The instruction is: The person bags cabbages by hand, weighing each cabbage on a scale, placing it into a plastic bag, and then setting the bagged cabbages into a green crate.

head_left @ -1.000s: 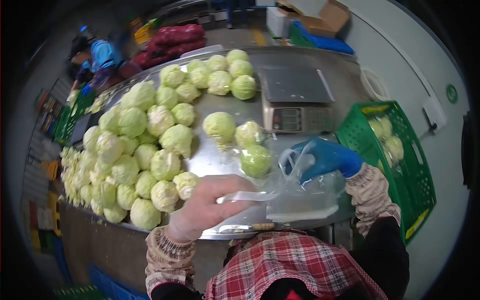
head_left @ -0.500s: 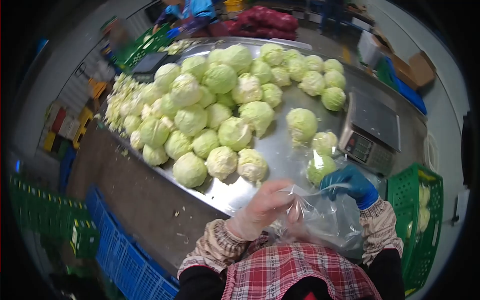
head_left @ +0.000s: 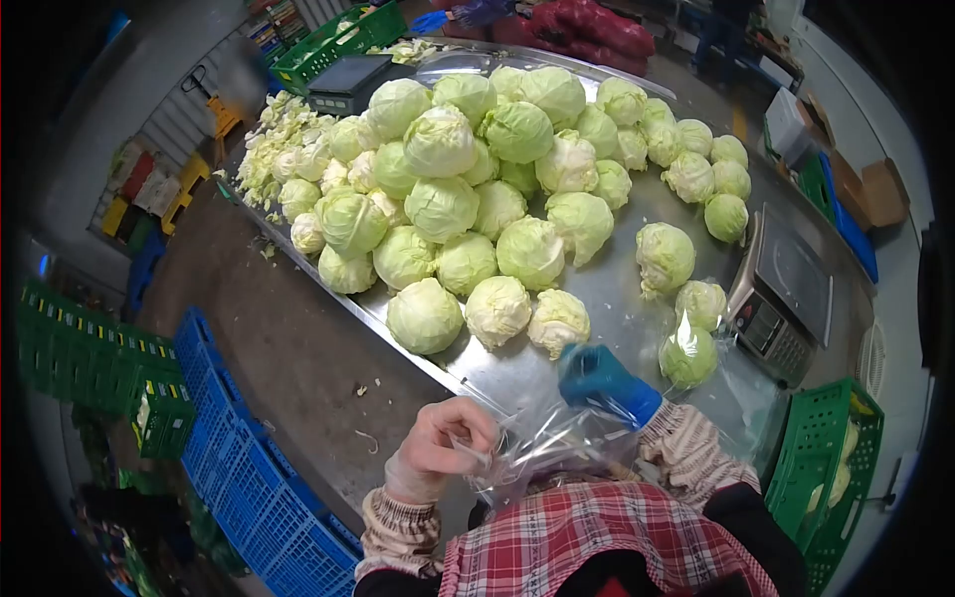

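My left hand [head_left: 443, 448], in a thin clear glove, is closed on the edge of a clear plastic bag [head_left: 557, 443] near the front edge of the metal table [head_left: 627, 279]. In a blue glove, my right hand [head_left: 602, 383] has its fingers closed at the bag's other side. The bag hangs between both hands, in front of the checked apron. Just beyond my right hand lies a pale cabbage [head_left: 559, 323]. To its right, another cabbage [head_left: 687, 355] sits under clear plastic. A large heap of cabbages [head_left: 443, 209] covers the table's left and middle.
A digital scale [head_left: 781, 289] stands at the table's right, above a green crate [head_left: 821, 478] holding cabbages. Blue crates [head_left: 249, 458] are on the floor at left. Another scale [head_left: 348, 85] is at the far left corner. A co-worker's blue-gloved hand [head_left: 430, 21] shows at the top.
My right hand has moved left, away from the plastic-covered cabbage, and my left hand has moved left and down with the bag. The view has shifted, so the table appears further right.
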Demonstrator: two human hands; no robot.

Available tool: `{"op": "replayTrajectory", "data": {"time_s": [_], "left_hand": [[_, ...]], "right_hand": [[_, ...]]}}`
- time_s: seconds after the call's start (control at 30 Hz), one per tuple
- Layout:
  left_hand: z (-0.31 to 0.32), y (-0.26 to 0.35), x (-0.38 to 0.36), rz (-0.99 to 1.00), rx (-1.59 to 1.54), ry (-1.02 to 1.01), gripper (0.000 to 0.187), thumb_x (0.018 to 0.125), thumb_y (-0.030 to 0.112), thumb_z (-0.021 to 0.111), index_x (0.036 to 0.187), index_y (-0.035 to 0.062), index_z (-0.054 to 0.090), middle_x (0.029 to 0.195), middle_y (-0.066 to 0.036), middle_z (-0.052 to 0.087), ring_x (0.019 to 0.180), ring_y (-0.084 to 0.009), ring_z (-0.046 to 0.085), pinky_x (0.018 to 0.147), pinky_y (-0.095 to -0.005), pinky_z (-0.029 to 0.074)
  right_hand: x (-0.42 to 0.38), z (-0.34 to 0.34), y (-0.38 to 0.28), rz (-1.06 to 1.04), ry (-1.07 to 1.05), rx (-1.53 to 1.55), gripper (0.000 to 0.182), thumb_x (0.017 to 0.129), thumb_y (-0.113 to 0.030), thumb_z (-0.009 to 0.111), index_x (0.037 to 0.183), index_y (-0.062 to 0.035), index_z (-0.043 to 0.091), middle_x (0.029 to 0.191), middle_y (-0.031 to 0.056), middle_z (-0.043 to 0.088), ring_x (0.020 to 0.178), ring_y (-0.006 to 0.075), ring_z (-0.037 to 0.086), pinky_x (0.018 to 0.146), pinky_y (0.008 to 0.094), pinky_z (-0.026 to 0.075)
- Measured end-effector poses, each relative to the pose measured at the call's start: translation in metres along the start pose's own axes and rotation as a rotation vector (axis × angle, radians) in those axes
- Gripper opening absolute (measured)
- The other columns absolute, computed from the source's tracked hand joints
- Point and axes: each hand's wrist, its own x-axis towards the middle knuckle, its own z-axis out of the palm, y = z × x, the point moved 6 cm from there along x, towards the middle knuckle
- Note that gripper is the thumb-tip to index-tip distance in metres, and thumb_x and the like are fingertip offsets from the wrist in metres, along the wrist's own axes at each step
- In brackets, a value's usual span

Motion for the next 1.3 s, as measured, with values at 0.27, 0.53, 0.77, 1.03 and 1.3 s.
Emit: {"op": "replayTrajectory", "data": {"time_s": [0.27,0.53,0.77,1.03,1.3], "left_hand": [[-0.072,-0.067,-0.04,-0.414,0.122,0.267,0.03,0.08,0.025,0.061,0.085,-0.0038,0.062,0.078,-0.009,0.061,0.066,-0.0108,0.052,0.059,-0.0241,0.04],[-0.132,0.053,0.027,-0.191,0.555,0.245,0.027,0.084,0.025,0.056,0.078,-0.0011,0.061,0.067,-0.003,0.059,0.052,-0.0074,0.047,0.047,-0.022,0.037],[-0.182,0.047,0.11,0.302,1.664,0.502,0.021,0.085,0.019,0.054,0.077,0.0015,0.061,0.071,-0.012,0.061,0.056,-0.028,0.056,0.051,-0.0373,0.044],[-0.264,0.031,0.137,-0.562,1.799,0.576,0.061,0.081,0.053,0.047,0.094,-0.0034,0.066,0.098,-0.029,0.061,0.095,-0.0391,0.059,0.079,-0.0456,0.044],[-0.133,0.067,0.04,0.127,0.855,0.61,0.022,0.083,0.015,0.055,0.082,-0.0041,0.066,0.071,-0.009,0.061,0.061,-0.0142,0.054,0.053,-0.0264,0.04]], "right_hand": [[0.046,0.002,0.017,-0.115,0.363,0.076,0.016,0.078,-0.008,0.069,0.089,-0.0051,0.059,0.067,-0.0014,0.055,0.052,0.0043,0.047,0.047,0.018,0.036],[0.09,0.021,0.146,-0.057,0.512,-0.033,0.015,0.083,-0.01,0.064,0.096,-0.0059,0.058,0.081,0.0008,0.059,0.068,0.0065,0.055,0.054,0.0232,0.046],[0.126,0.043,0.185,0.099,0.628,0.665,0.02,0.089,-0.012,0.057,0.108,-0.0072,0.055,0.079,-0.001,0.058,0.068,0.0055,0.054,0.058,0.023,0.047],[0.176,0.036,0.193,0.076,0.728,1.067,0.017,0.09,-0.012,0.055,0.106,-0.0059,0.056,0.078,-0.0018,0.056,0.067,0.0046,0.051,0.056,0.0214,0.043],[0.09,0.035,0.079,-0.309,0.602,0.351,0.021,0.09,-0.007,0.052,0.111,-0.0039,0.056,0.077,-0.0037,0.054,0.064,0.0007,0.047,0.056,0.0183,0.041]]}}
